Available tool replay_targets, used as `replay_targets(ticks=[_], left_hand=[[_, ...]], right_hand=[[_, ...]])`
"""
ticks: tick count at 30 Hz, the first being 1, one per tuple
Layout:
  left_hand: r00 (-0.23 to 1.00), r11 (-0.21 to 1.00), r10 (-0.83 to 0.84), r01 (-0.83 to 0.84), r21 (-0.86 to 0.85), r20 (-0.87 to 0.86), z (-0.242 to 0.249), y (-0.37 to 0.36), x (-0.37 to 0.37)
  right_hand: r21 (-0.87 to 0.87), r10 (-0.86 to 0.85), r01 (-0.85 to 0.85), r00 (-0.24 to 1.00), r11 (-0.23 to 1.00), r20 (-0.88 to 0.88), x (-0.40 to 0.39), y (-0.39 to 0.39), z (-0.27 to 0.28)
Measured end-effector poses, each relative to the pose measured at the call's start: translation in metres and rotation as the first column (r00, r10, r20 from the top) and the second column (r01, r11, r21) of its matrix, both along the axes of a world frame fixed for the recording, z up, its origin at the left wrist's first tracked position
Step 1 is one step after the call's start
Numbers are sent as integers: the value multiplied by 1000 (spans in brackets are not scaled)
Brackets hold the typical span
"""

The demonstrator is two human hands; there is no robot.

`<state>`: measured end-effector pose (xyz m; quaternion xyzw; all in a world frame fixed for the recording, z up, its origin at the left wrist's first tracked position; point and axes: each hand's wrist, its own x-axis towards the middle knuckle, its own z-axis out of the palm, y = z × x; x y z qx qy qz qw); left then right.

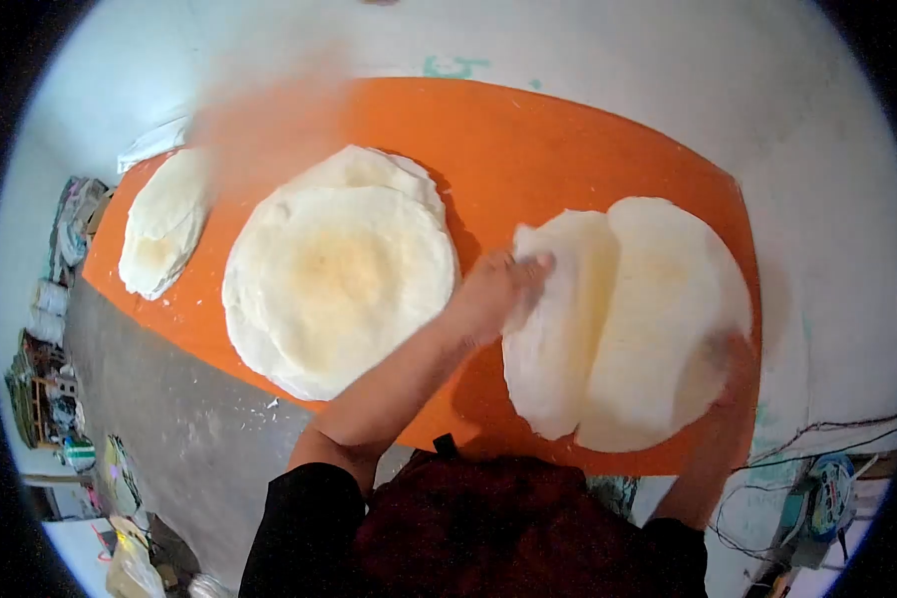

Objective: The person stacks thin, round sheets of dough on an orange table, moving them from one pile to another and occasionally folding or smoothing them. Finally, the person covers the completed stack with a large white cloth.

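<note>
Thin, round, pale flatbread sheets (658, 309) lie at the right end of the orange table, and the top one has a raised crease or fold running down its left part. My left hand (508, 287) is at the left edge of these sheets, fingers closed on that edge. Over the lower right edge is my right hand (733, 371), smeared by motion, so its fingers cannot be made out. A larger stack of round flatbreads (339, 279), browned slightly in the middle, sits left of my left forearm.
Folded flatbreads (164, 224) lie at the left end of the orange table (528, 130). A pale wall (608, 50) stands behind it. Cables and a blue coiled item (829, 498) are at lower right. Shelves with clutter (40, 389) are at far left.
</note>
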<state>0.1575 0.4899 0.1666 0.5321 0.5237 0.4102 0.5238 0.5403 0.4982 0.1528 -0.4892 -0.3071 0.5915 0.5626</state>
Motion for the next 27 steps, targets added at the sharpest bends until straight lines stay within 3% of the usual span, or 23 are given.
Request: replay_targets(ticks=[1,2,4,5,6,8,10,12,14,16,18,19,22,24,26,27], left_hand=[[995,1000,9,-11,-13,-97,25,4,-20],[993,972,113,-116,-207,-26,66,2,-41],[870,956,226,-285,73,439,57,9,-99],[795,960,138,-254,119,591,62,7,-133],[695,959,38,-226,169,718,66,2,-165],[630,910,103,-372,182,770,75,-28,-203],[634,855,246,-498,144,733,37,-54,-251],[492,780,403,-626,-8,772,-13,-84,-278],[238,656,598,-693,-298,765,-65,-107,-288],[269,596,763,-645,-478,589,-140,-122,-307],[126,598,751,-546,-587,648,-180,-121,-304],[146,657,689,-540,-526,710,-182,-122,-301],[100,559,756,-613,-559,646,-190,-121,-309],[80,553,768,-583,-595,636,-199,-126,-323],[105,557,778,-573,-601,620,-194,-128,-324],[142,563,783,-578,-591,606,-177,-133,-319]], right_hand=[[21,2,-1,999,1000,-52,16,1,7],[38,15,-12,997,999,-81,27,0,12],[56,30,-27,998,998,-58,38,1,19],[68,17,-14,999,998,-47,32,0,28],[-6,-137,141,972,990,191,12,-3,45],[-27,-344,465,690,885,637,-38,-3,81],[49,-227,245,782,968,580,-22,16,68],[86,-119,85,805,993,581,-30,24,72],[69,-31,-17,772,997,635,-61,28,96],[112,-63,-15,746,994,663,-89,35,106],[147,-85,-36,674,988,733,-101,54,110],[156,-89,-58,609,986,788,-93,78,103],[188,-135,-72,454,980,881,-172,78,147],[135,-32,-270,355,953,934,-185,116,159],[195,39,-422,486,885,873,-240,118,182],[251,-40,-555,363,793,931,-267,114,190]])
